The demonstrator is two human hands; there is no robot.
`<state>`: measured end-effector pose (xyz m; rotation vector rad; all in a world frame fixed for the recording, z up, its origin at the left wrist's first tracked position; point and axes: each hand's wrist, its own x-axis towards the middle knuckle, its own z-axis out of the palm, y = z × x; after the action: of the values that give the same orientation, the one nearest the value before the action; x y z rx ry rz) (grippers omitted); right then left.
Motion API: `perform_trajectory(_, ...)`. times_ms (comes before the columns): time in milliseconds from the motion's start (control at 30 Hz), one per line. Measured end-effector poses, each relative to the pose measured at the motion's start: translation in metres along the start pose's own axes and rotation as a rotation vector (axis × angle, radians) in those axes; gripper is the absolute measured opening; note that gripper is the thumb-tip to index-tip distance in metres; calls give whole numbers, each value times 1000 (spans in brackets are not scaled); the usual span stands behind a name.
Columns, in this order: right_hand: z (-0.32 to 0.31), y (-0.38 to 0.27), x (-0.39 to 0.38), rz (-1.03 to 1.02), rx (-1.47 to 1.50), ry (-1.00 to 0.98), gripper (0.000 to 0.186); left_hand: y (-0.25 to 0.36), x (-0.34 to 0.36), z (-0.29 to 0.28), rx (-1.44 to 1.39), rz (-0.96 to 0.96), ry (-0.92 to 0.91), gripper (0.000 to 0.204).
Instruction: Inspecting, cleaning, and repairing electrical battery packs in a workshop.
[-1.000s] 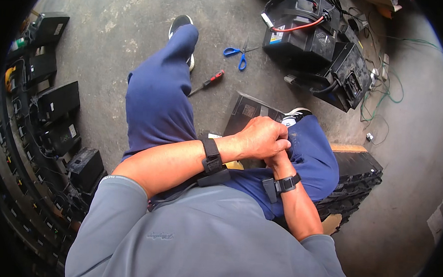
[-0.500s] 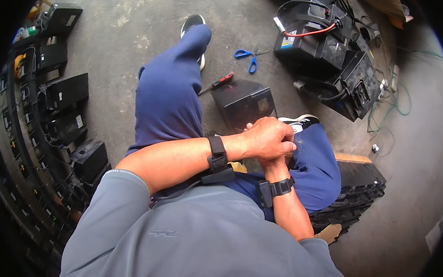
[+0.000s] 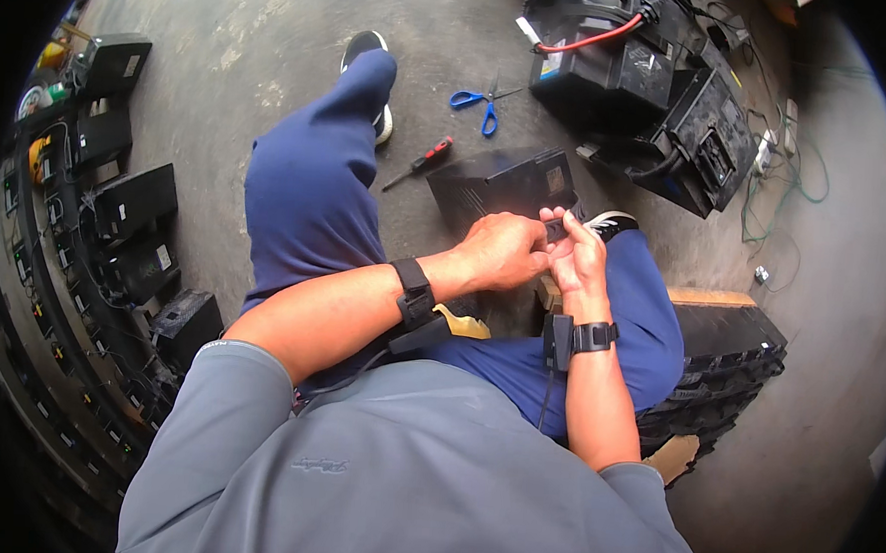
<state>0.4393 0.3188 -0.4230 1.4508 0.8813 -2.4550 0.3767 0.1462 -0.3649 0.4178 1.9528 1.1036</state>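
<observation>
Both my hands meet just in front of a black box-shaped case (image 3: 493,184) on the floor. My right hand (image 3: 581,266) is turned palm up, its fingers curled about a small black piece (image 3: 556,229), whose kind is too small to tell. Close against it, my left hand (image 3: 504,250) is palm down with thumb and fingers drawn together; what they pinch, if anything, is hidden. Beyond the case lie a red-and-black screwdriver (image 3: 421,162) and blue-handled scissors (image 3: 489,103).
Larger black cases (image 3: 614,80) with a red cable (image 3: 601,41) stand at far right, beside a power strip (image 3: 765,150) and green wires. Stacked black cases (image 3: 720,341) are by my right leg. Along the left runs a rack (image 3: 53,266) with black boxes (image 3: 136,200).
My hands, crossed and overlapping before, have come apart slightly. The right hand has turned palm up, showing the small black piece. The view has shifted, and the case sits at a different angle.
</observation>
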Motion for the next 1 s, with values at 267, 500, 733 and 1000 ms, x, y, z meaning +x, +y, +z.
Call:
perform_trajectory(267, -3, -20, 11, -119, -167, 18, 15, -6, 5, 7, 147, -117, -216, 31)
perform_trajectory(500, 6, -22, 35, -218, -443, 134, 41, -10, 2, 10, 179, -77, -281, 31)
perform_trajectory(733, 10, -46, 56, -260, -918, 259, 78, -2, -4, 7, 153, -11, -302, 31)
perform_trajectory(1000, -4, -77, 81, -173, -1456, 282, 65, 12, -10, 8, 29, 22, -363, 34)
